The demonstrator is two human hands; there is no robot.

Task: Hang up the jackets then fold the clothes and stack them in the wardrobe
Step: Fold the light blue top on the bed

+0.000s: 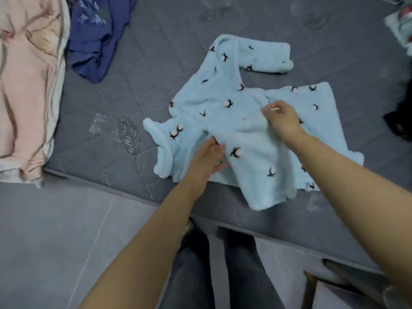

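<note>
A light blue fleece top (225,94) with small cotton-flower prints lies spread on the grey bed (138,70). One sleeve points to the upper right, the other is drawn across the body toward the bed's front edge. My left hand (208,160) grips the fabric near the collar side, thumb on top. My right hand (282,120) pinches the fleece at the middle of the top, fingers curled.
A pink and cream quilt (26,85) is piled at the left. A dark blue garment (95,39) lies crumpled at the upper left. More clothes (401,30) and a black item (399,123) sit at the right edge. Grey tiled floor (66,241) is below.
</note>
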